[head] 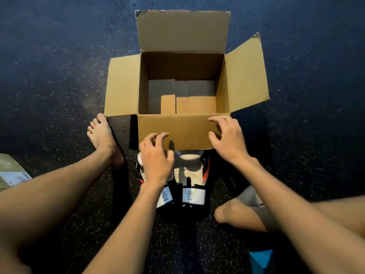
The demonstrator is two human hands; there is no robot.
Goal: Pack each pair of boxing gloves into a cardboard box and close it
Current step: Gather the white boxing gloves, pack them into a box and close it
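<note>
Though open, box flap (183, 131) over gloves (190, 175).

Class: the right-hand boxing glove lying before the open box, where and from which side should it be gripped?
Grip the right-hand boxing glove round its narrow wrist, at the 6oz cuff, coming from above on the near side. The cuff points toward the person and lies exposed, whereas the padded end sits partly beneath the cardboard box's near flap.

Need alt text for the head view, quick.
An empty cardboard box stands open on the dark floor, all four flaps out. A pair of white boxing gloves lies just before it, left hand over one glove, right hand touching the near flap.
</note>
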